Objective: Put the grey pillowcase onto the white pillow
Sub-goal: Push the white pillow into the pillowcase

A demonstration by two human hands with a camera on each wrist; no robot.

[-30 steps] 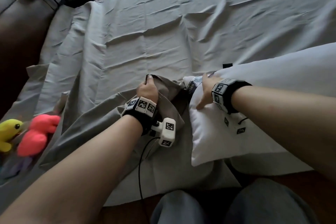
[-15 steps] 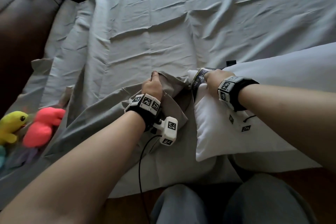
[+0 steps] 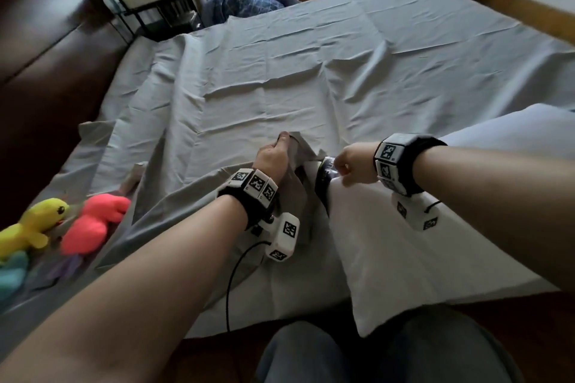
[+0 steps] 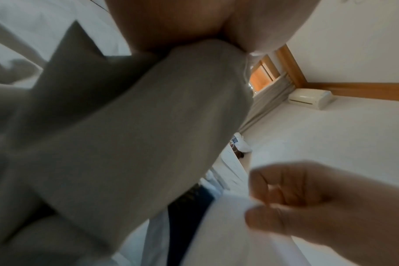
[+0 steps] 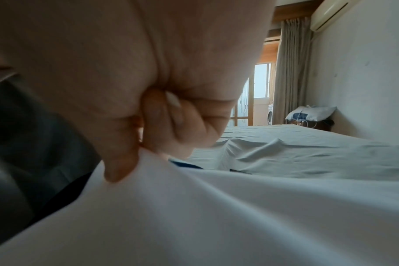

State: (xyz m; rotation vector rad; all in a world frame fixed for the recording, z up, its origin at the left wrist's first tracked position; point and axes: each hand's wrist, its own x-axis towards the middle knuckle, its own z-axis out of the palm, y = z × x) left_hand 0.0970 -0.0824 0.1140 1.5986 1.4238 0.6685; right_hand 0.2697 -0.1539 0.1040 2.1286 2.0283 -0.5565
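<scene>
Head view shows the bed under a creased grey sheet, with the white pillow lying along its near edge and the grey pillowcase bunched just left of the pillow's end. On that end, the right hand has its fingers curled, pinching the pillow's corner. Beside it, the left hand clamps its fingers on a raised fold of the pillowcase. Well left of both hands lie a pink plush toy and a yellow one.
</scene>
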